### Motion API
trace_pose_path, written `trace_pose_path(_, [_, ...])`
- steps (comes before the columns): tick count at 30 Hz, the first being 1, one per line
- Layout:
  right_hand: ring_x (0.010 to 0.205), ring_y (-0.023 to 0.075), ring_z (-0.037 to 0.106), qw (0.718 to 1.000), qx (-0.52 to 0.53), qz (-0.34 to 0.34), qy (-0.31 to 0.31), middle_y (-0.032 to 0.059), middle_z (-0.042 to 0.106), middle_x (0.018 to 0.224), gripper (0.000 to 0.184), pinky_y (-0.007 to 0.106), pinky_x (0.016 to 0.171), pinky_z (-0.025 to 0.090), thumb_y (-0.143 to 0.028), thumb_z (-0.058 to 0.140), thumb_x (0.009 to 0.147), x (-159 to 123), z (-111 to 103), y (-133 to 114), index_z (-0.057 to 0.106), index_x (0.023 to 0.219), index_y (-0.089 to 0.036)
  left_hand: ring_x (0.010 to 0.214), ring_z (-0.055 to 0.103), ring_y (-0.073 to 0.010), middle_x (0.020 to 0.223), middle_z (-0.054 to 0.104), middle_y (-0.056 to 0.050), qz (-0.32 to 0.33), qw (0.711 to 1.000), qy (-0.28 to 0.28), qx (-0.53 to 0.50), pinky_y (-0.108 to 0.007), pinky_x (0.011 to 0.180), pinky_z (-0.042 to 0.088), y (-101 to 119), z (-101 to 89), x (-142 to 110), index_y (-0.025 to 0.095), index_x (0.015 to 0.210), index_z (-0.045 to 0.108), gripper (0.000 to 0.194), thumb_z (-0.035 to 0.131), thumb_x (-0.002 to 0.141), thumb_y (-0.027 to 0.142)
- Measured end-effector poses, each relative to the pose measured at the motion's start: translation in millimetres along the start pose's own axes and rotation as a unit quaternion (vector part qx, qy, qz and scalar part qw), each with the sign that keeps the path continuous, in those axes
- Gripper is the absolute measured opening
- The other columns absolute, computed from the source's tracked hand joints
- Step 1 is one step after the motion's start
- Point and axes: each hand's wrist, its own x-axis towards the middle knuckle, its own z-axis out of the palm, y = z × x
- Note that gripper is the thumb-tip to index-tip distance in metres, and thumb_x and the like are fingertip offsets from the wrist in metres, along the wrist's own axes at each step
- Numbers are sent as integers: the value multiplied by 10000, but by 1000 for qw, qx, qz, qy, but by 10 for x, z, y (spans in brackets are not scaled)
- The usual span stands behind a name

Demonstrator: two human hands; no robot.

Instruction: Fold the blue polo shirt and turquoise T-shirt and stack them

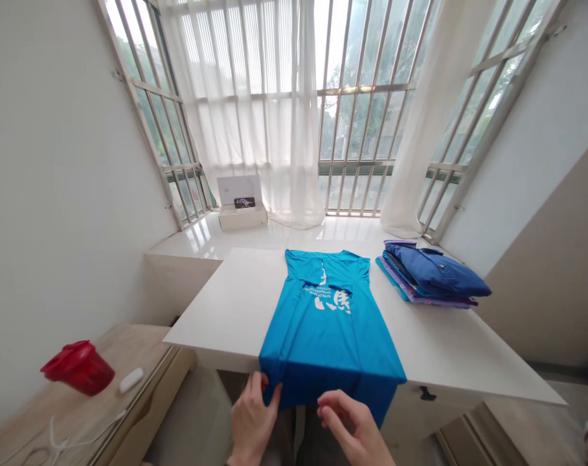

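Observation:
A blue T-shirt (318, 343) with white lettering lies on the white table, its sleeve end towards the window and its lower part hanging over the front edge. Some creases run along the cloth. At the shirt's lower left side, my left hand (255, 414) has thumb and fingers closed on the hanging edge. My right hand (355, 430) is in front of the hanging hem, fingers loosely curled and the thumb a little apart from them, with nothing visible between.
On the white table (216, 310), a stack of folded clothes (425, 275) sits right of the shirt. A white box (243, 218) with a phone (244, 202) stands on the windowsill. A red bin (80, 369) and a white object (131, 380) are on a low wooden surface at left.

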Motion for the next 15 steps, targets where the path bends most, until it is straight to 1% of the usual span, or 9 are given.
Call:
trace_pose_path(2, [848,233,680,999,-34,-31,-14,64,739,913,332,327,789,533,-537,566,900,101,110,-125,698,973,-242,697,677,-200,780,673,-17,25,999,18,29,-266,583,422,-51,15,28,224,819,578,202,459,946,326])
trace_pose_path(4, [890,235,676,997,-54,-53,-16,62,740,954,317,329,816,526,-516,543,922,201,180,-220,694,994,-246,658,662,-183,728,653,-3,62,997,26,41,-257,576,413,-101,-26,38,228,758,566,209,458,932,267])
trace_pose_path(6, [908,231,670,995,-67,-69,-17,60,735,973,309,329,830,519,-501,528,935,304,233,-280,690,995,-245,613,635,-162,686,626,9,97,994,37,35,-244,562,406,-138,-110,30,230,721,544,229,455,930,256])
trace_pose_path(8, [890,222,664,995,-66,-69,-17,55,727,953,311,327,822,514,-505,525,936,417,297,-300,681,968,-237,579,599,-146,650,590,19,130,989,63,22,-233,554,404,-164,-219,14,233,693,513,247,457,930,272])
trace_pose_path(10, [847,209,654,998,-32,-49,-15,44,710,905,322,319,780,511,-535,544,917,540,382,-285,653,921,-231,556,564,-136,622,549,27,161,982,100,7,-227,556,406,-179,-330,-1,235,667,479,263,462,924,289])
trace_pose_path(12, [820,193,644,999,40,-12,-23,24,683,858,349,308,751,505,-583,588,874,670,484,-257,601,888,-234,533,533,-128,602,516,33,184,974,128,-10,-222,553,402,-176,-421,-13,237,648,453,274,467,914,298])
trace_pose_path(13, [818,185,643,996,84,12,-28,10,668,851,377,304,750,503,-612,615,843,735,534,-247,575,886,-239,518,518,-123,591,503,36,193,972,134,-16,-220,546,397,-163,-455,-19,237,639,443,280,469,911,298])
trace_pose_path(15, [809,165,638,984,166,58,-35,-19,633,855,455,298,753,505,-660,673,767,858,616,-252,553,931,-253,492,498,-116,572,493,39,209,970,127,-16,-220,527,385,-115,-498,-32,238,625,432,285,469,903,287])
